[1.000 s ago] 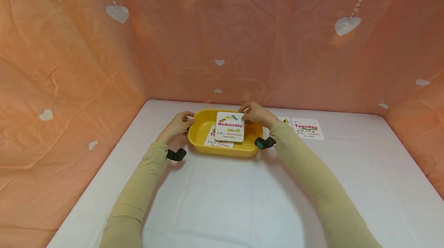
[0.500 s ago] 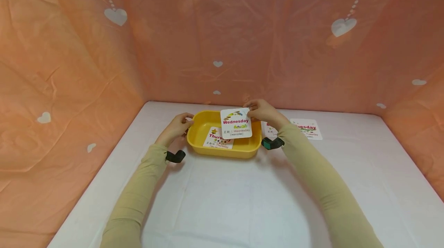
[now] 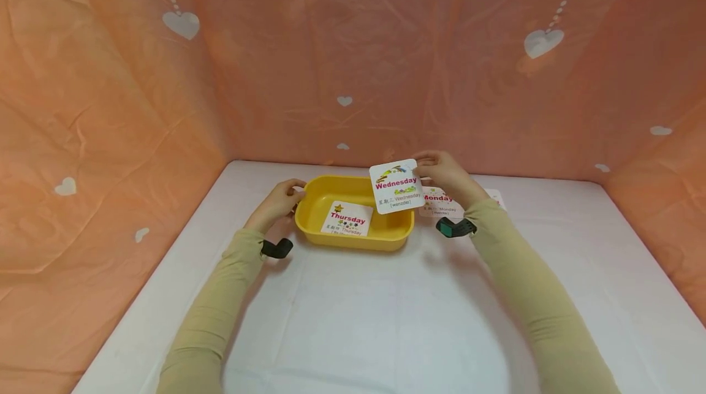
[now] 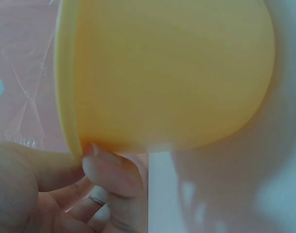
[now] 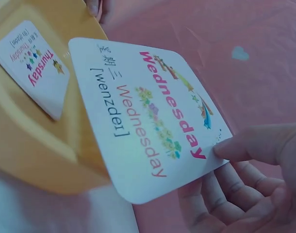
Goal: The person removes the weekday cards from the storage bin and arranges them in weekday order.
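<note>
A yellow plastic basin (image 3: pixel 342 242) stands near the back of the table, with a white Thursday card (image 3: pixel 347 219) lying inside. My left hand (image 3: pixel 279 203) pinches the basin's left rim between thumb and finger, as the left wrist view confirms. In my right hand (image 3: pixel 447 174) a Wednesday card (image 5: pixel 138 121) is pinched by its upper right corner, thumb on the printed face and fingers behind. That card hangs tilted in the air over the basin's right end, its print towards me.
Right of the basin a Monday card (image 3: pixel 439 203) lies on the white-covered table (image 3: pixel 375 314). Another card (image 3: pixel 494 198) beyond it is mostly hidden by the right wrist. An orange cloth (image 3: pixel 386 75) with white hearts forms the back and sides.
The right hand has carried the Wednesday card up and to the right, from above the Thursday card to the basin's right end. The left hand has stayed on the rim.
</note>
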Tool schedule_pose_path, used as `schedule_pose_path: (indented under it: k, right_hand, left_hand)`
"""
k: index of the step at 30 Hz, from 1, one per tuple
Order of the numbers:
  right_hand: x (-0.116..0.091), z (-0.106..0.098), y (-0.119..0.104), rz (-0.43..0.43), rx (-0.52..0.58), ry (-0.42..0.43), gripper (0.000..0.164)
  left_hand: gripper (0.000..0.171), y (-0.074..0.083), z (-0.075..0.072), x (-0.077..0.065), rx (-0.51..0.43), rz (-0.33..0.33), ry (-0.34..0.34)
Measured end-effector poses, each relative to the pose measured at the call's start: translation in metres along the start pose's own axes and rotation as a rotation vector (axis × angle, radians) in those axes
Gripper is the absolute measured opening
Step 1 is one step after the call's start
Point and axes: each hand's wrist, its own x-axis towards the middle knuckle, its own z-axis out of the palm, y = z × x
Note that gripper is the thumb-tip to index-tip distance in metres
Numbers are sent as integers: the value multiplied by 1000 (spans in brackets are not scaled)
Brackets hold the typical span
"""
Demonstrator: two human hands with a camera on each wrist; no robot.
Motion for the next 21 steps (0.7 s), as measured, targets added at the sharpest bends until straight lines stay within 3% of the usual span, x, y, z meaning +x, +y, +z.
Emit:
schedule_pose_path:
  k: [13,21]
  right_hand:
    - [-16,-39,9,11,29,68,49]
    - [-29,-67,28,4,80,116,51]
  left_hand:
    - [36,-1,-1,2,5,3,-5]
    - [36,-3,-1,3,2,-1,-1]
